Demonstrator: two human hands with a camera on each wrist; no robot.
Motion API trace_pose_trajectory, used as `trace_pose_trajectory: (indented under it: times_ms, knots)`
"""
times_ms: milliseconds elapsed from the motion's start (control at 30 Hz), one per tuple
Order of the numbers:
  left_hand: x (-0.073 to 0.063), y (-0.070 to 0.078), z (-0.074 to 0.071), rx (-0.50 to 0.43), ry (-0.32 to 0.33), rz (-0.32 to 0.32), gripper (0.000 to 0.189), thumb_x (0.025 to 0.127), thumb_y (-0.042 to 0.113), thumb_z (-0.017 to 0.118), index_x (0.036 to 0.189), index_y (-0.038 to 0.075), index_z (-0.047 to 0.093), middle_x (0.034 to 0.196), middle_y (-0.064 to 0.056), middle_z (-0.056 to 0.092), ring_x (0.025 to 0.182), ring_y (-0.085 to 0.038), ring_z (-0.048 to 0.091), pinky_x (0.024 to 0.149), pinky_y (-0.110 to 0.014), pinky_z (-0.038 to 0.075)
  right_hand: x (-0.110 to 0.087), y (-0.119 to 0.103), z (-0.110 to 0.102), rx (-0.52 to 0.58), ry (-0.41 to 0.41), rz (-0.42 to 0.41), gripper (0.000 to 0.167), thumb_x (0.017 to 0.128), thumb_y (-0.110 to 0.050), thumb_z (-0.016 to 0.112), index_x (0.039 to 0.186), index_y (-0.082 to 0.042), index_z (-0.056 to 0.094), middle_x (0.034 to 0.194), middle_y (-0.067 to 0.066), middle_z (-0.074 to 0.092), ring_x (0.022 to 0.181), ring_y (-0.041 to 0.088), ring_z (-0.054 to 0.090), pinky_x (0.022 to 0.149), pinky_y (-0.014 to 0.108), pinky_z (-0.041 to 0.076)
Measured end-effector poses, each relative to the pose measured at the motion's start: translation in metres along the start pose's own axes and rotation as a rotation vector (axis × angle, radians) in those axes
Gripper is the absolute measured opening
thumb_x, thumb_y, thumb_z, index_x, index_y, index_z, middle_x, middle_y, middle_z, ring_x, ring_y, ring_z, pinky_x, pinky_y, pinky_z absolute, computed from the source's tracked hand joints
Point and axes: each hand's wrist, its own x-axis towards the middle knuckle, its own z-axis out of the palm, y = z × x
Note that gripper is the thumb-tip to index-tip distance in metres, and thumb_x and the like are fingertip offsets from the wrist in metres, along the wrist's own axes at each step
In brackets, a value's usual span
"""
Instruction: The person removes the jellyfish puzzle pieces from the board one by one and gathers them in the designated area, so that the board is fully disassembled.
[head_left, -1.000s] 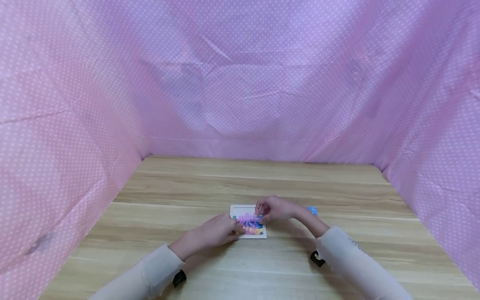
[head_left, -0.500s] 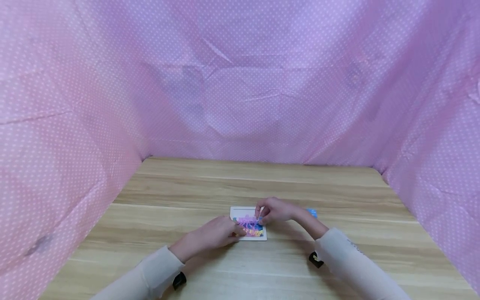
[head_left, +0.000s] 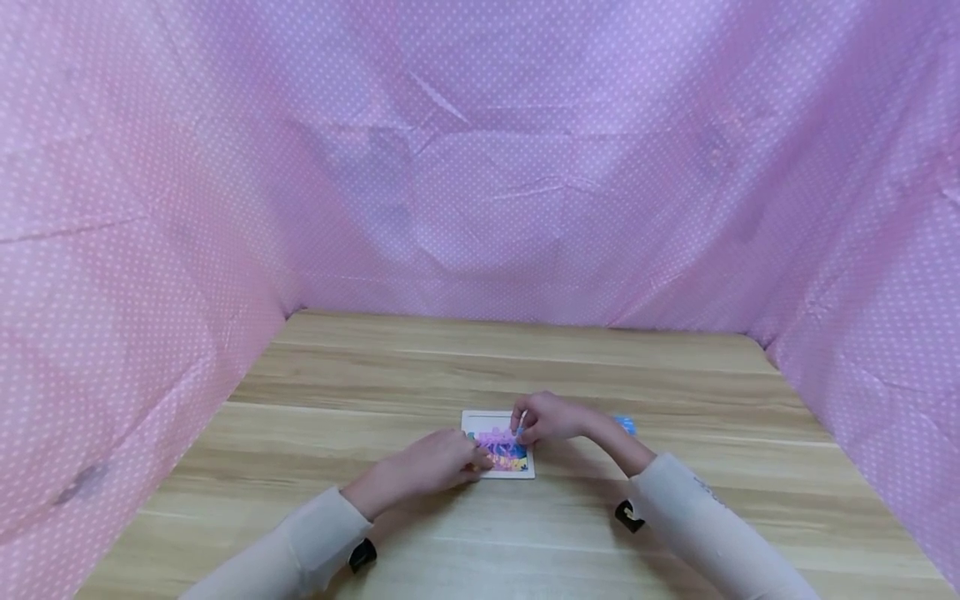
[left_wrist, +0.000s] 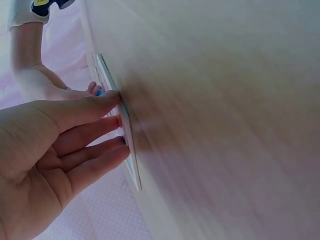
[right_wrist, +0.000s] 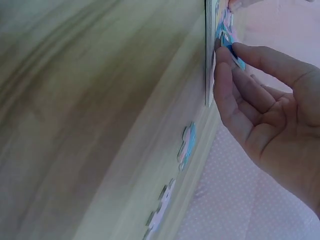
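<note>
Jigsaw tray [head_left: 486, 420], seen from the head, lies flat on the wood-grain table [head_left: 360, 375], between the two hands; joined pieces [head_left: 504, 451] in pink, blue and yellow fill its nearer part, while a white strip shows bare along its far side; the left hand [head_left: 441, 460] rests at its left edge, fingers over the picture; the right hand [head_left: 552, 415] reaches over its right side, thumb and fingers narrowed together; blue loose jigsaw stuff [head_left: 626, 425] lies on the table, partly hidden behind the right forearm, one piece or several I cannot tell.

From the right wrist, thumb and fingertips pinch a blue jigsaw piece [right_wrist: 231, 50] at the tray, tilted against its face; whether it is seated I cannot tell; outside the tray, a rounded blue-and-pink piece [right_wrist: 186, 145] and a knobbed lilac piece [right_wrist: 160, 209] lie on the table, apart from each other.

From the left wrist, the left thumb touches the tray's edge and the slightly bent fingers touch beside it, a moderate gap between; beyond, blue shows at the right fingertips.
</note>
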Motion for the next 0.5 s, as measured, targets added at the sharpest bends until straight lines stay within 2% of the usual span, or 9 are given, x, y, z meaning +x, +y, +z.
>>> trace_pose_trajectory:
  times_ms: [100, 300, 367, 500]
  knots:
    - [0.000, 0.000, 0.001, -0.025, 0.014, 0.004, 0.020, 0.091, 0.012, 0.075, 0.111, 0.011, 0.079, 0.086, 0.010, 0.071, 0.063, 0.001, 0.047, 0.059, -0.014, 0.041, -0.003, 0.004, -0.003, 0.009, 0.025, -0.017, 0.011, 0.088, 0.008, 0.065, 0.099, 0.007, 0.063, 0.081, 0.011, 0.072, 0.072, 0.014, 0.067, 0.067, 0.031, 0.057]
    - [-0.002, 0.000, 0.001, -0.042, 0.007, -0.012, 0.021, 0.092, 0.014, 0.074, 0.113, 0.011, 0.078, 0.090, 0.008, 0.073, 0.064, 0.001, 0.048, 0.060, -0.014, 0.042, -0.010, 0.019, -0.011, 0.073, 0.098, -0.020, 0.015, 0.089, 0.005, 0.067, 0.104, 0.008, 0.065, 0.081, 0.011, 0.072, 0.061, 0.014, 0.058, 0.051, 0.025, 0.047]
    - [-0.003, 0.000, 0.000, -0.044, 0.006, -0.009, 0.020, 0.093, 0.014, 0.074, 0.113, 0.011, 0.078, 0.089, 0.007, 0.073, 0.064, 0.001, 0.048, 0.059, -0.014, 0.041, -0.014, 0.024, -0.013, 0.100, 0.096, -0.041, 0.011, 0.091, 0.006, 0.066, 0.101, 0.008, 0.066, 0.083, 0.012, 0.073, 0.063, 0.015, 0.061, 0.054, 0.026, 0.051]
    - [-0.003, -0.001, 0.000, -0.038, 0.017, 0.007, 0.020, 0.093, 0.013, 0.074, 0.113, 0.012, 0.078, 0.087, 0.009, 0.071, 0.062, 0.001, 0.046, 0.058, -0.014, 0.040, -0.026, 0.035, -0.019, 0.142, 0.093, -0.061, 0.009, 0.093, 0.006, 0.064, 0.100, 0.012, 0.067, 0.086, 0.015, 0.074, 0.076, 0.023, 0.071, 0.069, 0.034, 0.060]
